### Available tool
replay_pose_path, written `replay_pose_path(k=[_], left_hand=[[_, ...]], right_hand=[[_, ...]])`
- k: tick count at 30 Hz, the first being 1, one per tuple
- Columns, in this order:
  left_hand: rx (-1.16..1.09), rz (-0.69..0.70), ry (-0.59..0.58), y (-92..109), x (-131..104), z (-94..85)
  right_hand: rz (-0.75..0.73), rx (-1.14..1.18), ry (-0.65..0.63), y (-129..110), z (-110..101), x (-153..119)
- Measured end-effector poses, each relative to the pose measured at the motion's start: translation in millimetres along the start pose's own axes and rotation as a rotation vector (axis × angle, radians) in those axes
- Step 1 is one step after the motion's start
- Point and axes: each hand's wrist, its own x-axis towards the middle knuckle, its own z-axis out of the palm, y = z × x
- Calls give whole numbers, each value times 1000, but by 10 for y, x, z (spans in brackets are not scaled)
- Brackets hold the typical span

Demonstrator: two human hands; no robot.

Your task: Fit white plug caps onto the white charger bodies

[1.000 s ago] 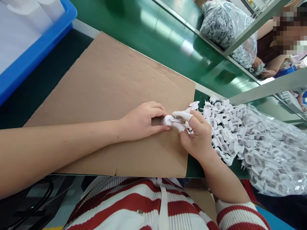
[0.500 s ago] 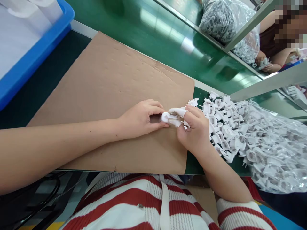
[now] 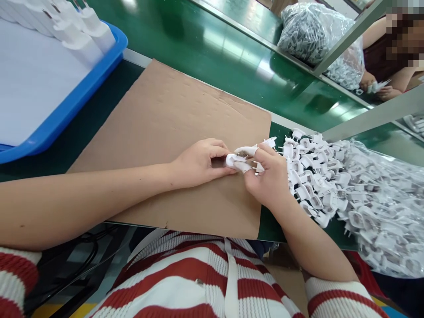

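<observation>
Over the cardboard sheet (image 3: 159,128), my left hand (image 3: 198,163) pinches a small white plastic plug part (image 3: 231,160) between thumb and fingertips. My right hand (image 3: 268,174) closes on the other end of the same part, with white finger cots on its thumb and index finger. Another white piece with metal pins shows under the right fingers, partly hidden by them. Close to the right of that hand lies a loose pile of white plug parts (image 3: 306,172), which runs into a clear plastic bag (image 3: 394,212) of similar pieces.
At the upper left stands a blue tray (image 3: 82,81) with white plug adapters (image 3: 82,39) on a white sheet. A green bench (image 3: 185,39) runs behind the cardboard. Beyond a metal frame (image 3: 347,37), a co-worker's hands (image 3: 374,86) handle white parts beside a filled bag (image 3: 308,35).
The view has shifted, so more of the blue tray and its adapters shows. Both hands keep their grip on the plug part, with only slight finger movement.
</observation>
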Motion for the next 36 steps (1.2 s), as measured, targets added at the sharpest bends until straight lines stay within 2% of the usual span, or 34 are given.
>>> replay_pose_path(k=[2, 7, 14, 23, 27, 32, 36], left_hand=[[4, 5, -3, 10, 8, -8], [15, 21, -25, 6, 19, -27], [33, -2, -27, -57, 15, -11], [5, 37, -16, -86, 19, -10], [5, 34, -1, -78, 14, -1], [9, 10, 14, -45, 4, 0], [25, 38, 33, -52, 5, 28]], right_hand=[[20, 90, -18, 47, -7, -5], [15, 72, -15, 62, 13, -22], [4, 56, 178, 9, -38, -21], [-67, -7, -9, 73, 22, -4], [-83, -49, 7, 75, 36, 13], [-22, -167, 20, 49, 65, 7], [-8, -138, 63, 59, 120, -20]])
